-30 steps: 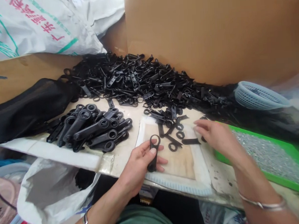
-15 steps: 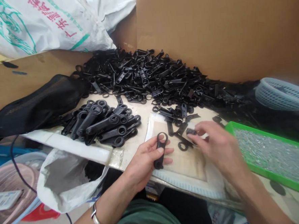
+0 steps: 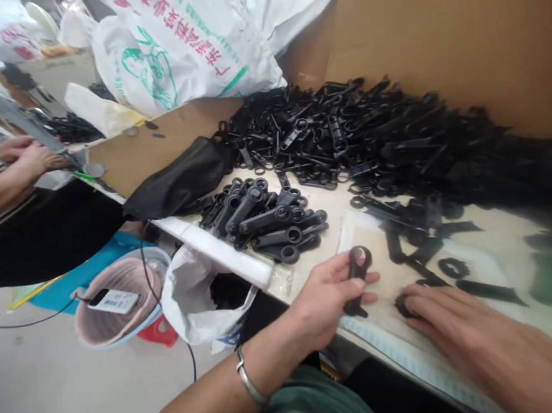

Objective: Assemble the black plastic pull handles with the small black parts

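My left hand (image 3: 326, 300) grips a flat black plastic handle (image 3: 355, 282) with a ring at its upper end, thumb across the middle. Just to the right, my right hand (image 3: 475, 331) is low over the mat, fingers closed on a small round black piece (image 3: 405, 306) that is mostly covered. Beyond that hand lie loose black parts, among them a ring (image 3: 454, 268) and a flat strip (image 3: 491, 293). A stack of similar ring-ended black handles (image 3: 270, 222) sits left of my left hand.
A large heap of black plastic parts (image 3: 336, 128) covers the back of the table against cardboard (image 3: 433, 28). A black cloth bag (image 3: 181, 178) lies left. Below the edge hang a white sack (image 3: 188, 299) and baskets (image 3: 117, 291). A co-worker's hands (image 3: 34, 156) show at far left.
The view has swung left, bringing a co-worker's hands into sight. My right hand has come down and closer to my left hand, which still holds the handle.
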The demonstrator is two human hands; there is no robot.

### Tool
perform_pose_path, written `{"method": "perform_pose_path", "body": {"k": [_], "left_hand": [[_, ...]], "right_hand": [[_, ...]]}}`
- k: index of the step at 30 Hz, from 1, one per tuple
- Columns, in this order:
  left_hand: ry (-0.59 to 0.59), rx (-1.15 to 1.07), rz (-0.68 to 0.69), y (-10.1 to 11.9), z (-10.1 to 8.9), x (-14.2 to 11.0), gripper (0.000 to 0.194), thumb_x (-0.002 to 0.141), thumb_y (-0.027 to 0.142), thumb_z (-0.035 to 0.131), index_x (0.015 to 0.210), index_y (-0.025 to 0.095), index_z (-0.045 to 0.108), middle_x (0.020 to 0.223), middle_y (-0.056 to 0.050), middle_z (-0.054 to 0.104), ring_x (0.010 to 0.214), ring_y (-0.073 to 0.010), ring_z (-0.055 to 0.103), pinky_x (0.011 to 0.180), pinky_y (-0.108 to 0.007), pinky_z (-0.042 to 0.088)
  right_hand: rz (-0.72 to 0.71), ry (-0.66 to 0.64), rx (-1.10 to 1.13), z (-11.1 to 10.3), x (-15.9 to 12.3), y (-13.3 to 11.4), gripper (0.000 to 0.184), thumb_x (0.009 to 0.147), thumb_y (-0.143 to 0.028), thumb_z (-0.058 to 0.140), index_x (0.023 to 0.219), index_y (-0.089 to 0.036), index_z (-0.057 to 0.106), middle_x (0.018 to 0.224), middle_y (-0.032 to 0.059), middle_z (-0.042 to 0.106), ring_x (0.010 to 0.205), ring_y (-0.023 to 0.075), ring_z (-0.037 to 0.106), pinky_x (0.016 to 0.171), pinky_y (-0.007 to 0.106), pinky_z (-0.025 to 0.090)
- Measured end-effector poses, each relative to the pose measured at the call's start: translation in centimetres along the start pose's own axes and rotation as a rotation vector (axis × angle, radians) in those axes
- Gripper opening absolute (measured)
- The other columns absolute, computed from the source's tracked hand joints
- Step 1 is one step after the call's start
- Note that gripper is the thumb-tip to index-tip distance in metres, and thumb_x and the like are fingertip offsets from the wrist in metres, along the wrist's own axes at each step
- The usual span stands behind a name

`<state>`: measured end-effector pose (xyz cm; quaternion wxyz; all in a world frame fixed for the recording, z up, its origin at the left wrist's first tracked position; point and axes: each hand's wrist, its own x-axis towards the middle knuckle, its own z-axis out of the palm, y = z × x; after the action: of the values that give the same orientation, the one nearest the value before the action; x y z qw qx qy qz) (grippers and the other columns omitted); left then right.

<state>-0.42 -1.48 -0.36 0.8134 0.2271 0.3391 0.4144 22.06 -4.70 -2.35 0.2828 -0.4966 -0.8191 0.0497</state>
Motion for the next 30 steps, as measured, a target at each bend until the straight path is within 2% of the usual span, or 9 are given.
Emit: {"method": "perform_pose_path", "body": {"k": [2,4,6,8,12,18,23,27,30], "left_hand": [[-0.001,-0.007,-0.017,0.0,-0.1,-0.1,0.043,0.068,0.009,0.074,0.109,0.018,0.067,0.126,-0.010,0.060,0.124,-0.0330,0.057,0.094,-0.040,0.047],[-0.012,-0.008,-0.033,0.0,0.0,0.0,0.049,0.070,0.009,0.074,0.117,0.020,0.065,0.131,-0.009,0.058,0.125,-0.0327,0.056,0.094,-0.041,0.048],[-0.046,0.009,-0.042,-0.1,0.1,0.0,0.048,0.072,0.009,0.073,0.118,0.021,0.065,0.131,-0.009,0.059,0.128,-0.0323,0.054,0.094,-0.041,0.048],[-0.096,0.041,-0.031,-0.3,0.3,0.0,0.043,0.074,0.009,0.071,0.115,0.020,0.067,0.129,-0.008,0.061,0.130,-0.0310,0.052,0.094,-0.039,0.048],[-0.223,0.098,0.018,-0.5,0.9,0.0,0.043,0.080,0.007,0.064,0.121,0.022,0.067,0.128,-0.008,0.065,0.124,-0.0259,0.056,0.094,-0.034,0.046],[-0.303,0.178,0.116,-0.8,0.9,-0.3,0.050,0.084,0.002,0.057,0.129,0.023,0.064,0.130,-0.006,0.065,0.125,-0.0212,0.056,0.103,-0.031,0.042],[-0.402,0.284,0.225,-0.9,0.6,-0.3,0.048,0.091,0.007,0.052,0.135,0.026,0.058,0.130,-0.004,0.063,0.126,-0.0205,0.054,0.109,-0.034,0.039],[-0.279,0.594,0.285,-0.3,0.6,-0.3,0.037,0.092,0.020,0.058,0.128,0.023,0.062,0.109,-0.003,0.068,0.107,-0.0202,0.061,0.096,-0.032,0.048],[-0.179,0.672,0.227,0.1,0.6,-0.9,0.034,0.091,0.029,0.059,0.124,0.023,0.064,0.091,-0.002,0.064,0.085,-0.0169,0.063,0.075,-0.027,0.053]], "right_hand": [[-0.027,-0.029,-0.011,-0.9,0.7,-0.8,0.021,0.089,-0.042,0.055,0.091,-0.033,0.073,0.088,0.0013,0.078,0.070,0.0234,0.074,0.050,0.032,0.059],[0.064,0.035,0.035,-1.5,1.3,-1.5,0.026,0.089,-0.052,0.058,0.099,-0.032,0.072,0.086,0.0008,0.078,0.061,0.0202,0.072,0.050,0.030,0.059],[0.202,0.142,0.085,-1.6,1.6,-2.2,0.033,0.086,-0.058,0.062,0.105,-0.032,0.071,0.090,0.0000,0.078,0.060,0.0195,0.072,0.057,0.031,0.062],[0.270,0.211,0.102,-1.1,1.9,-2.9,0.030,0.087,-0.052,0.065,0.108,-0.032,0.071,0.100,0.0006,0.078,0.074,0.0215,0.074,0.073,0.034,0.063],[0.189,0.225,0.052,0.3,2.7,-4.2,0.017,0.092,-0.031,0.063,0.107,-0.026,0.069,0.110,0.0047,0.074,0.098,0.0240,0.071,0.094,0.040,0.058],[0.068,0.254,-0.030,1.1,3.2,-4.3,0.014,0.092,-0.022,0.062,0.106,-0.024,0.066,0.105,0.0070,0.073,0.096,0.0242,0.071,0.091,0.043,0.058],[-0.022,0.310,-0.070,0.7,3.2,-4.6,0.014,0.089,-0.015,0.066,0.103,-0.018,0.065,0.099,0.0076,0.073,0.093,0.0206,0.070,0.090,0.036,0.059],[0.086,0.271,0.007,0.4,2.5,-5.3,0.018,0.094,-0.025,0.059,0.110,-0.019,0.067,0.114,0.0090,0.071,0.102,0.0202,0.071,0.094,0.032,0.059],[0.159,0.194,0.117,0.5,0.6,-4.3,0.034,0.093,-0.042,0.059,0.123,-0.028,0.068,0.124,0.0042,0.071,0.102,0.0237,0.073,0.083,0.031,0.064]]}}
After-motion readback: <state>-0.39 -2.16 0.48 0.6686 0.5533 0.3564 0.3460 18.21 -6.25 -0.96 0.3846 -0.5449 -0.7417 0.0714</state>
